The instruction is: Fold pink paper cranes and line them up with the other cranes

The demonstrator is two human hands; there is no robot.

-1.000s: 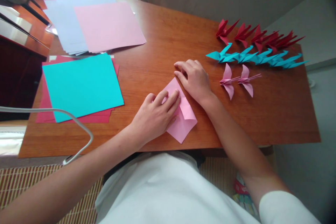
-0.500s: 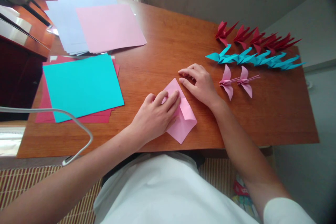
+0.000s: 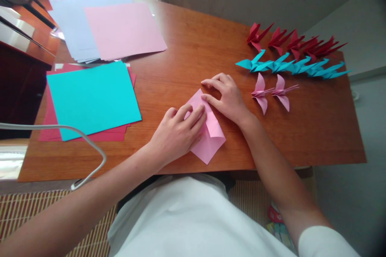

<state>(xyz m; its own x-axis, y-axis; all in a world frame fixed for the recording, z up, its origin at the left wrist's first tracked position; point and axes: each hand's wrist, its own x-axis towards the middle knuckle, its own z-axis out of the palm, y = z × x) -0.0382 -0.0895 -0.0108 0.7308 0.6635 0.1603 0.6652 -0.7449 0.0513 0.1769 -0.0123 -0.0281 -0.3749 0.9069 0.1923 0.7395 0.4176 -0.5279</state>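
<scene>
A partly folded pink paper (image 3: 211, 136) lies on the wooden table (image 3: 301, 136) near its front edge. My left hand (image 3: 177, 132) lies flat on the paper's left half, fingers stretched out and pressing it down. My right hand (image 3: 227, 98) rests at the paper's upper right edge, its thumb on the fold and its fingers curled onto the table beside it. Two folded pink cranes (image 3: 271, 93) lie just to the right of my right hand.
Rows of teal cranes (image 3: 289, 66) and red cranes (image 3: 295, 41) lie at the back right. A teal sheet (image 3: 93, 96) on red sheets lies at the left, a pink sheet (image 3: 123, 28) on pale blue sheets behind it. A white cable (image 3: 75, 136) crosses the front left.
My right hand drew back to the right off the paper's upper edge, then came back left with its thumb on the fold. My left hand has stayed pressed on the paper.
</scene>
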